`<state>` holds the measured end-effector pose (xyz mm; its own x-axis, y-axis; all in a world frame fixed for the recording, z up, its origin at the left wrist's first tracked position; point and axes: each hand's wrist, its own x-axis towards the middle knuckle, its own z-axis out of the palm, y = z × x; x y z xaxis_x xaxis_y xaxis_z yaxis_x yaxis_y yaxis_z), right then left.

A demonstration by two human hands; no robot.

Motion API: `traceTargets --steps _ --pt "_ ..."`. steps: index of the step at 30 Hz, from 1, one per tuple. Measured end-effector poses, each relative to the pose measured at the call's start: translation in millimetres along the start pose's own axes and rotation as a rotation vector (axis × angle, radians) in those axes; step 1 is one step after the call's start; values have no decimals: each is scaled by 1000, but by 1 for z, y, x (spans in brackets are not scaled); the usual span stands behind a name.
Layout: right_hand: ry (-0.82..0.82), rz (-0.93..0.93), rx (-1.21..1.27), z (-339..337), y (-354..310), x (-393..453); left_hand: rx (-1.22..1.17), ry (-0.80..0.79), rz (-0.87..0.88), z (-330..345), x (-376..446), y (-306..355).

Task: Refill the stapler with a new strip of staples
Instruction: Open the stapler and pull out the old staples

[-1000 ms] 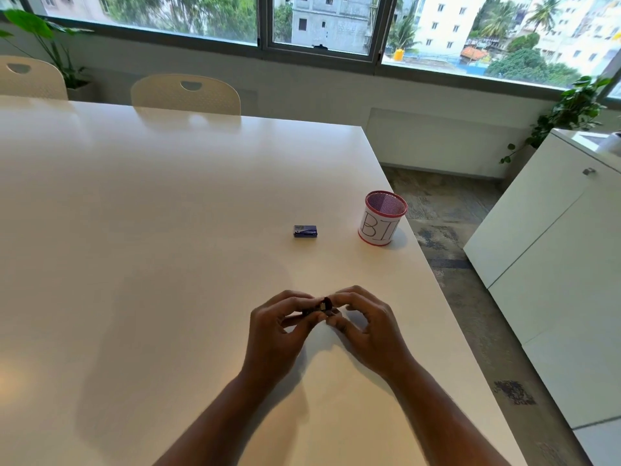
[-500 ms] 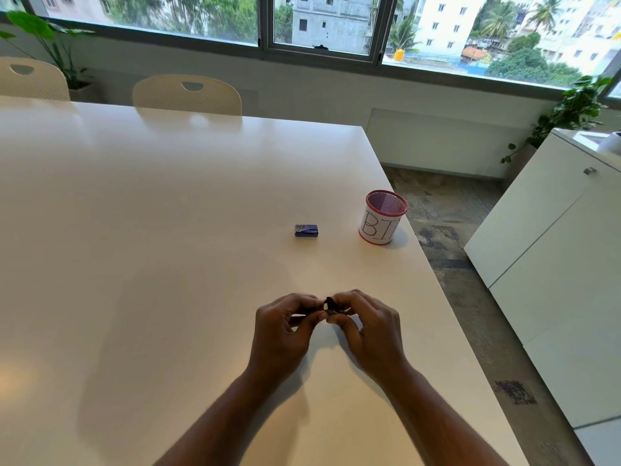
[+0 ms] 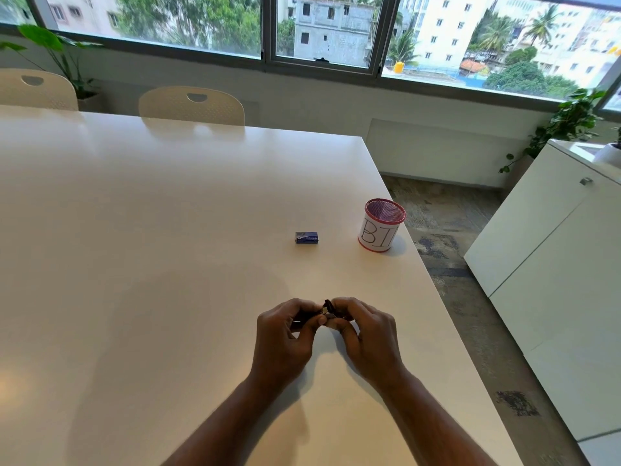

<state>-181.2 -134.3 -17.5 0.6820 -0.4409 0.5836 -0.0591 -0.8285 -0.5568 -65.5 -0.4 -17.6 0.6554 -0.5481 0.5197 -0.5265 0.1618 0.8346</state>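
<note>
A small black stapler (image 3: pixel 326 308) is held low over the white table (image 3: pixel 151 264), near its front right part. My left hand (image 3: pixel 285 334) grips its left end with curled fingers. My right hand (image 3: pixel 368 334) pinches its right end. Most of the stapler is hidden by my fingers; only a dark tip with a bit of metal shows between the hands. A small blue staple box (image 3: pixel 306 237) lies closed on the table, well beyond the hands. No loose staple strip can be seen.
A pink mesh cup (image 3: pixel 381 227) with a white paper label stands near the table's right edge. Two cream chairs (image 3: pixel 191 105) are at the far side. A white cabinet (image 3: pixel 554 264) stands to the right, across a strip of floor.
Both hands stay together on the stapler in the same spot. The fingers have shifted slightly around it; nothing was picked up or let go.
</note>
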Motion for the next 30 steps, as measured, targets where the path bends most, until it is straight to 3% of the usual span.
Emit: traceTargets --steps 22,24,27,30 --pt "17 188 173 3 -1 -1 3 9 -18 2 2 6" --pt "55 275 255 4 0 -1 -3 31 -67 2 2 8" --pt "179 494 586 -1 2 -1 -33 68 -134 -1 3 6" --pt "161 486 615 -3 0 -4 -66 66 -165 -1 4 4"
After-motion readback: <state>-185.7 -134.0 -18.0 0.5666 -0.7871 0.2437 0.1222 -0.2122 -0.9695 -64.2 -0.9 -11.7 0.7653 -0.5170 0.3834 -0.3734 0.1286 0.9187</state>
